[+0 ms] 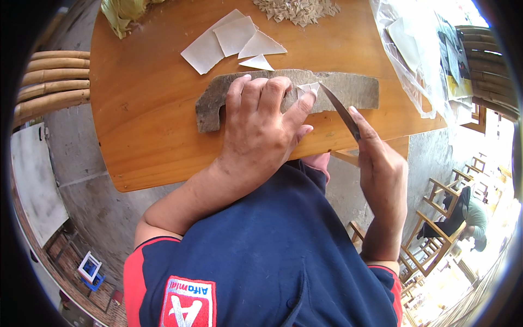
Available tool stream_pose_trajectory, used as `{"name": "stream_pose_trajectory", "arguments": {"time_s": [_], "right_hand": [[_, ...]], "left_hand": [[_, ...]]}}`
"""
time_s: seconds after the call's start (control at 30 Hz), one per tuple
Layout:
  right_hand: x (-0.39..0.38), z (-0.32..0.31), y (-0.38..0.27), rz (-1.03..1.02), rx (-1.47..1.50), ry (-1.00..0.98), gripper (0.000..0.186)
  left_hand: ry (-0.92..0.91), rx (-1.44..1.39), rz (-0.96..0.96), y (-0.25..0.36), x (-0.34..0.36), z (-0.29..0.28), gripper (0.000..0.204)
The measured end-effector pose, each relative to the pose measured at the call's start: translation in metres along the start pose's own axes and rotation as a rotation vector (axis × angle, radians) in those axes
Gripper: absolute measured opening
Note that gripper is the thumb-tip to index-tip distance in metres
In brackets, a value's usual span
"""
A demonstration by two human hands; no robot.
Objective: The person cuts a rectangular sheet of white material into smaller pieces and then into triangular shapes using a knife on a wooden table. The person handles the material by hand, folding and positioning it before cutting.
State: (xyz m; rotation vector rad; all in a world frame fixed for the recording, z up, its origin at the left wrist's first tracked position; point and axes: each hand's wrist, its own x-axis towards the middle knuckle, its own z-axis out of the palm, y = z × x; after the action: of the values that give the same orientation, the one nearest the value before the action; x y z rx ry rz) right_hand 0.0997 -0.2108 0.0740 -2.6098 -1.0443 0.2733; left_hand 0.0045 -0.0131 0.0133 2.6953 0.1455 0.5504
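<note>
Navy shirt front [261, 234] fills the near ground, red at the sleeves, with a red and white badge at the chest. Beyond it, my left hand [261, 117] lies over a worn wooden board [351, 90], loosely spread, fingers bent, the index fingertip pinning a small pale piece [306, 87] to the wood. My thumb stands apart from that piece.

Piece under my finger: off-white, thin, straight-edged, pointed at the corners; one layer or several, I cannot tell. It sits on the board, right of my knuckles, partly hidden by the fingertip.

My right hand [383, 169] is closed around a knife [340, 111], index finger laid along its back. Dark narrow blade slants up and left, tip just beside the piece.

Board: grey-brown, hooked at its left end, lying along the near part of an orange-brown table [144, 109]. Past it I note matte, pale flat sheets [210, 46], overlapping, cut with straight sides; a small white triangle [257, 62] by the board's far edge; farther off, a heap of tiny pale chips [297, 10], many triangular.
</note>
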Motion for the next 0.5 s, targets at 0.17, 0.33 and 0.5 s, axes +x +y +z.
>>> {"name": "stream_pose_trajectory", "arguments": {"time_s": [0.17, 0.33, 0.5], "right_hand": [[0.022, -0.004, 0.023, -0.228, -0.214, 0.007, 0.072], [0.033, -0.015, 0.025, -0.251, -0.262, -0.075, 0.062], [0.036, -0.018, 0.025, -0.258, -0.252, -0.112, 0.059]], "left_hand": [[0.004, 0.002, -0.012, 0.001, -0.001, 0.003, 0.055], [0.016, 0.004, -0.025, 0.001, -0.001, 0.004, 0.056], [0.016, 0.007, -0.036, 0.002, 0.002, 0.005, 0.055]]}}
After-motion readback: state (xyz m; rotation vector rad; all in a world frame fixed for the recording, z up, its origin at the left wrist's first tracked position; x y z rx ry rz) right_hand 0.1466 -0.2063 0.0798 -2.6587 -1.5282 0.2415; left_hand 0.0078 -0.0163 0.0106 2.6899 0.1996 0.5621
